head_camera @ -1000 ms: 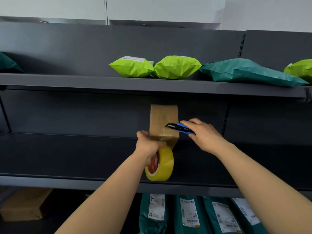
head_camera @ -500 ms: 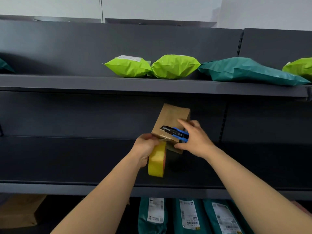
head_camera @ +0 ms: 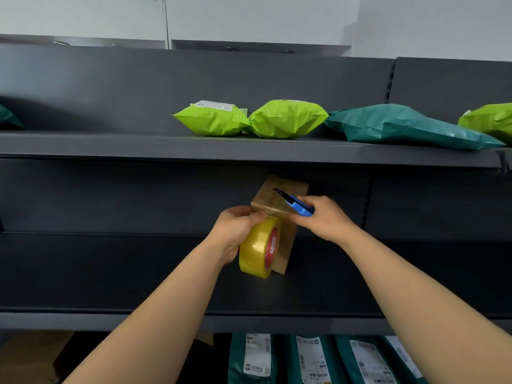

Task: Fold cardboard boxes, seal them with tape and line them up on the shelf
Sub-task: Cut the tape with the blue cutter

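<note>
Teal parcels [head_camera: 255, 356] on the bottom tier are nearest me and not involved. Next out, my left hand [head_camera: 235, 231] is wrapped round the yellow roll [head_camera: 257, 246], with its fingertips up at the box's left edge where the strip [head_camera: 273, 210] leaves the roll. The roll hangs just in front of the box [head_camera: 286, 250], which stands on end on the middle shelf [head_camera: 138, 273]. The strip runs across the box's upper part and looks taut. My right hand [head_camera: 325, 220] grips the blue knife [head_camera: 297, 206], pressing on the box's right side. The blade is out and points up-left over the cardboard, and it looks to be off the tape. I read this step as cutting the strip free. Plan: keep tension with the left hand and bring the blade down to the tape between roll and box edge, not over the box face. Cut away from the left fingertips, which sit close to that line. Use light pressure, since the box is tall and narrow and may tip. Rub the tail down after. Far back, green bags [head_camera: 213, 119] on the top shelf, clear of the work.
</note>
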